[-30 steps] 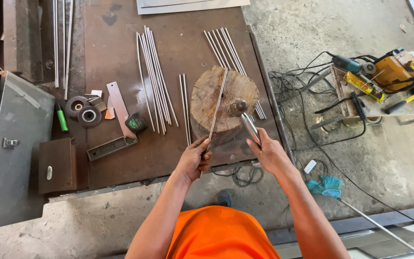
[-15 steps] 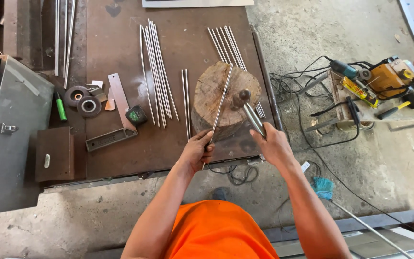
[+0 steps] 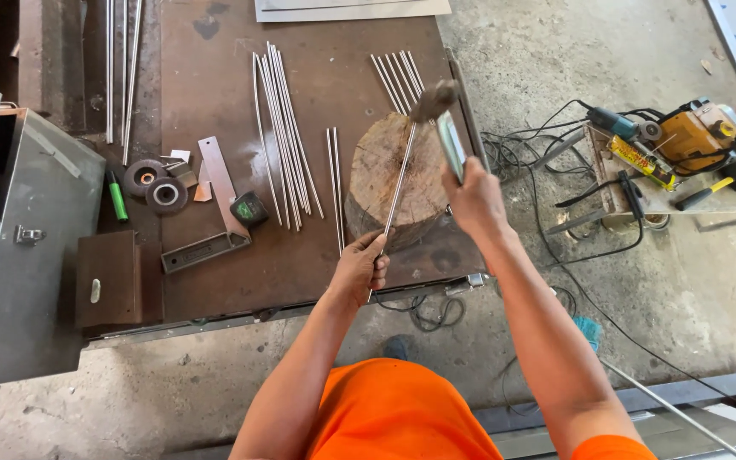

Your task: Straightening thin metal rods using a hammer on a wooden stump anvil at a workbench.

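**Both hands gripping: left on thin rod, right on raised hammer**

Left hand (image 3: 359,271) clenched round the near end of a thin metal rod (image 3: 400,181), rod lying lengthwise across the top of the round wood block (image 3: 392,181), far end pointing away from me toward the hammer head. Right hand (image 3: 473,198) wrapped tight on the handle of a hammer (image 3: 445,128), lifted off the block, head blurred, up above the block's far edge. Hammer not touching rod or block.

Wood block sits on the right part of the rusty steel table (image 3: 215,94), close to its right edge. Just left of the block, a pair of short rods (image 3: 335,189) lying side by side. Further left, a loose bundle of long rods (image 3: 281,132) fanned out on the table. Another small group of rods (image 3: 397,78) behind the block, partly under the hammer head.

Left part of table: metal try square (image 3: 213,213), black tape measure (image 3: 250,209) just beside it, two grinding discs (image 3: 156,186) touching each other, green marker (image 3: 117,200) near the table's left edge. Small brown box (image 3: 108,281) at the near-left corner, grey metal case (image 3: 23,255) open, left of it.

Concrete floor to the right: yellow power tool (image 3: 698,136) with tangled black cables (image 3: 555,170), well apart from the table. My orange shirt (image 3: 393,413) at bottom of view.
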